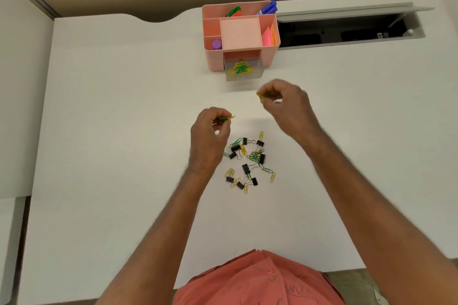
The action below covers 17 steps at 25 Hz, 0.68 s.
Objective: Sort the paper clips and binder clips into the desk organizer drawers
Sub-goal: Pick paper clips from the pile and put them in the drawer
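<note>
A pink desk organizer (271,57) stands at the back of the white desk. Its clear lower drawer (244,77) is pulled out and holds green and yellow paper clips (240,68). A mixed pile of paper clips and black binder clips (247,163) lies on the desk in front of me. My left hand (208,136) hovers just left of the pile, pinching green and yellow paper clips (226,118). My right hand (287,104) is raised between the pile and the drawer, pinching green and yellow paper clips (263,95).
The organizer's top compartments hold markers (269,8), sticky notes (269,36) and a purple cap (216,44). An open cable tray (347,30) is sunk into the desk to its right. A white partition (22,82) borders the left side.
</note>
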Each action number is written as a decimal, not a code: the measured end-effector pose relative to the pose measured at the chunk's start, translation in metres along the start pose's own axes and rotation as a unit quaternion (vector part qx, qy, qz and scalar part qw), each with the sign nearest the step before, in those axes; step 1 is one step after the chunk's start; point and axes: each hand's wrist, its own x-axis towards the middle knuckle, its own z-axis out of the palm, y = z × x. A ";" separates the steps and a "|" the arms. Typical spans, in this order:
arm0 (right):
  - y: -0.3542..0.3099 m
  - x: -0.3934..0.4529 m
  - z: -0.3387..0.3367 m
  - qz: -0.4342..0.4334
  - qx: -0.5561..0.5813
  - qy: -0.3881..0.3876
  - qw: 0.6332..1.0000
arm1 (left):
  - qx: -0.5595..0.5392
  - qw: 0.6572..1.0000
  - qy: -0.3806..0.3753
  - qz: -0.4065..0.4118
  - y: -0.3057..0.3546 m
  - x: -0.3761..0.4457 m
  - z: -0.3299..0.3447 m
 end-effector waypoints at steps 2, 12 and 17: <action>-0.015 0.037 0.001 -0.050 -0.049 0.028 0.997 | 0.000 1.000 0.005 0.024 0.010 0.024 0.002; -0.006 0.116 0.020 -0.110 -0.230 0.036 0.966 | 0.113 0.988 -0.009 0.106 0.031 0.143 0.010; 0.010 0.084 0.023 -0.128 -0.157 0.103 0.974 | 0.289 0.946 -0.047 0.141 0.029 0.169 0.030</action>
